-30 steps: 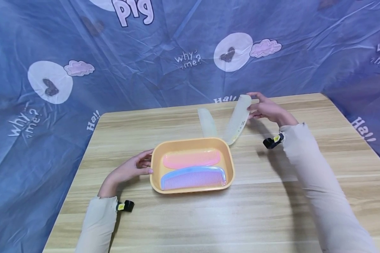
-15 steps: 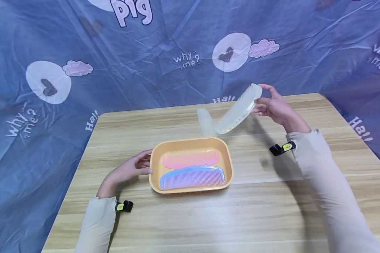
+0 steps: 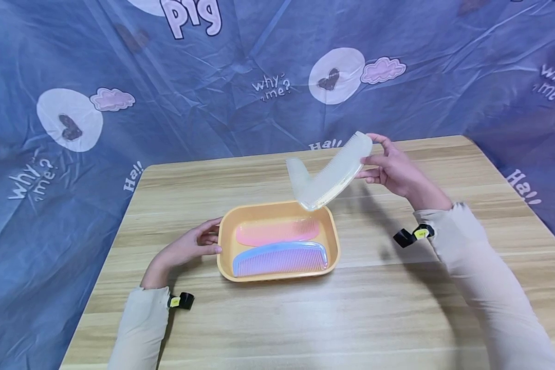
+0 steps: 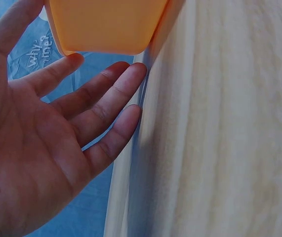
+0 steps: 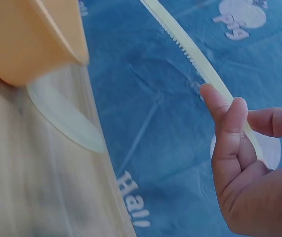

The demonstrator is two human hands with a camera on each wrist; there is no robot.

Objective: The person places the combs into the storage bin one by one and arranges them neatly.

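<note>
My right hand (image 3: 398, 169) pinches a pale whitish comb (image 3: 339, 172) by its upper end, between thumb and fingers. The comb slants down to the left, its lower end overlapping the back right rim of a yellow-orange plastic basin (image 3: 224, 267). Inside the basin lie a pink comb (image 3: 277, 234) and a blue-purple comb (image 3: 279, 259), one behind the other. My left hand (image 3: 189, 252) rests at the basin's left end, thumb and index fingertip against its wall; in the left wrist view its fingers (image 4: 113, 96) are extended and spread.
Another pale comb (image 3: 298, 172) lies on the wooden table (image 3: 374, 318) behind the basin, partly hidden by the held comb; the right wrist view shows this table comb (image 5: 64, 118) beside the basin. A blue printed cloth (image 3: 213, 103) hangs behind the table.
The right hand has lifted the pale comb from the table behind the basin, then brought it left and down to the basin's back rim. The left hand stays in place.
</note>
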